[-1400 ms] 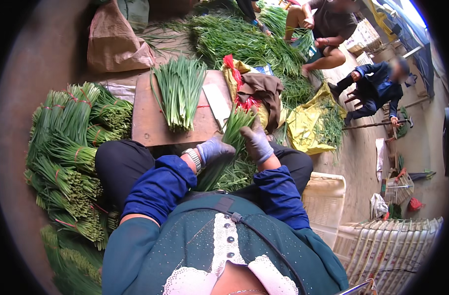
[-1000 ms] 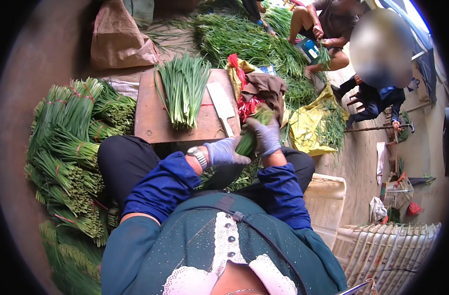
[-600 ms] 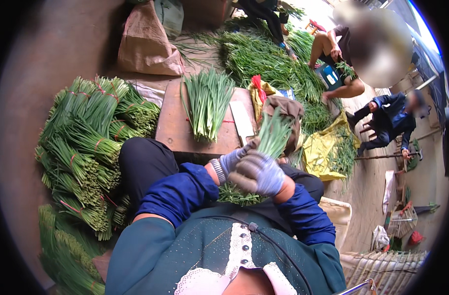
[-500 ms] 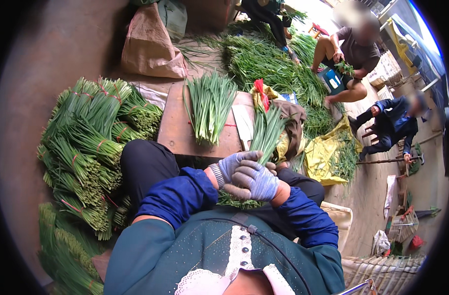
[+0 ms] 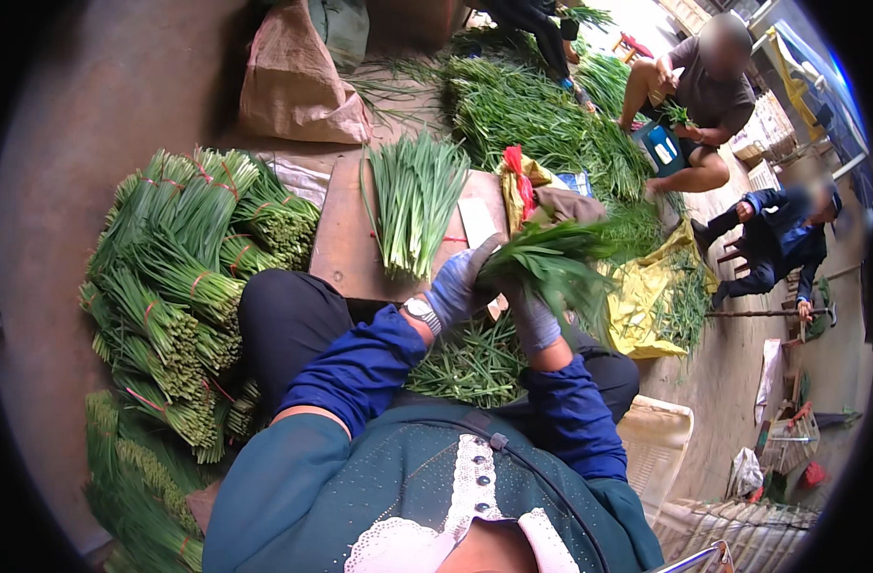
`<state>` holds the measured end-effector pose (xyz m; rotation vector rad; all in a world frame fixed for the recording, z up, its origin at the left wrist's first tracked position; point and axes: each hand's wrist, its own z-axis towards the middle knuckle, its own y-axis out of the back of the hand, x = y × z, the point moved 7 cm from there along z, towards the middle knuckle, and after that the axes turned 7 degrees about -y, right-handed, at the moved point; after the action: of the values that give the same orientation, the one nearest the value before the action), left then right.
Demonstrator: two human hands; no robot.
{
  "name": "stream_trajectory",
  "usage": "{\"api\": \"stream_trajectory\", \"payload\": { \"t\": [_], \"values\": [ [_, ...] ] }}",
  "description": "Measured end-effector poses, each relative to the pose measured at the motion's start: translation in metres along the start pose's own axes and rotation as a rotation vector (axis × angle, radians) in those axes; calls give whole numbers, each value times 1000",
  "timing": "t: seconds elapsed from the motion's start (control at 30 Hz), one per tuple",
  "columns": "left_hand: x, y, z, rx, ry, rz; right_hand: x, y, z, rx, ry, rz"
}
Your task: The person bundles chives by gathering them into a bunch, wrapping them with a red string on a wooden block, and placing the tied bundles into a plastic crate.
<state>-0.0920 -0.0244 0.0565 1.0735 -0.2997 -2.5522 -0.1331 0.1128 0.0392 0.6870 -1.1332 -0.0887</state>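
Both gloved hands are up in front of the chest, closed around one bunch of chives (image 5: 551, 267). The left hand (image 5: 458, 286) clamps the bunch from the left side near its lower end, fingers wrapped toward the stalks; the right hand (image 5: 535, 320) grips just below and to the right, touching the same bundle. The bunch runs on a slant: base down between the two hands, leaf tips fanning up and to the right, over the yellow sheet (image 5: 647, 296). So its long axis points away from the body, toward the right-front. The table (image 5: 346, 239), a low brown board, lies ahead and to the left of the hands, with a loose pile (image 5: 413, 201) of chives lying lengthwise on it, tips away. The left hand is the nearer one to that board. Tied bundles (image 5: 179, 277) stack on the floor at the far left, well apart from the grip. More loose stalks rest on the lap beneath the hands
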Motion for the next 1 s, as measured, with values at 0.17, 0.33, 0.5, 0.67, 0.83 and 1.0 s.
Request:
{"api": "stream_trajectory", "payload": {
  "t": [0.17,0.33,0.5,0.67,0.83,1.0],
  "values": [
    [63,-19,-15,59,49,200,-1,-53,15,-51,-397,632],
    [61,-18,-18,-53,68,157,55,-45,43,65,-381,551],
    [57,-3,-9,-218,655,-660,94,33,55,-29,-232,716],
    [51,9,-6,-351,639,-1124,68,60,12,-27,-407,581],
    [22,5,-10,-517,784,-1204,102,4,-11,205,-286,-320],
    [21,1,-19,-758,976,-1048,65,-22,-20,-19,-233,-231]
  ]
}}
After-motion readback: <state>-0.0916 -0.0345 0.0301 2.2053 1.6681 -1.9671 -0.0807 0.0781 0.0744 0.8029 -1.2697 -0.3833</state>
